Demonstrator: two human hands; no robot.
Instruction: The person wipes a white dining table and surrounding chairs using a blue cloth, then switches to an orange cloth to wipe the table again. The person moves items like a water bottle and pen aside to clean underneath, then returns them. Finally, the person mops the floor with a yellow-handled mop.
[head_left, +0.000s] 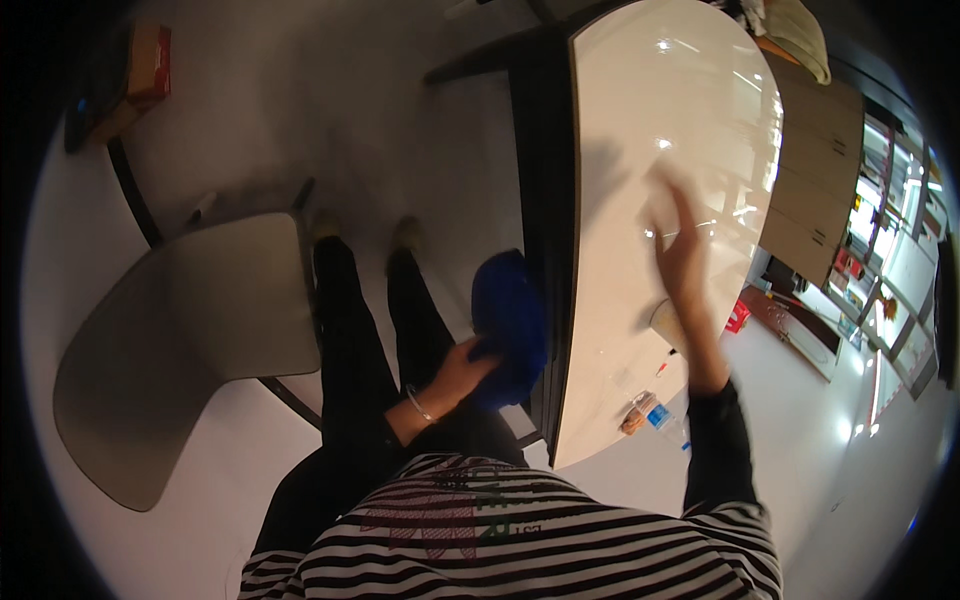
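My left hand (461, 375), with a bracelet at the wrist, grips the near side of a dark blue item (510, 326), perhaps a cap or a cloth bag, beside the table's edge. Above the glossy white table (622, 300) my right hand (679, 225) is raised and blurred by motion, its fingers apart and nothing seen in them. A pale cup (666, 322) stands partly behind my right wrist. Nearer to me lie a thin red and white item (664, 366), a clear plastic bottle with a blue label (658, 417) and a small brownish item (631, 421).
A grey chair (247, 300) is to the left of my legs. A cardboard box (146, 64) is at the upper left. Beyond the table are brown cabinets (810, 165), a red item (737, 316) and a brown open box or tray (795, 334). Greenish fabric (799, 37) shows at the upper right.
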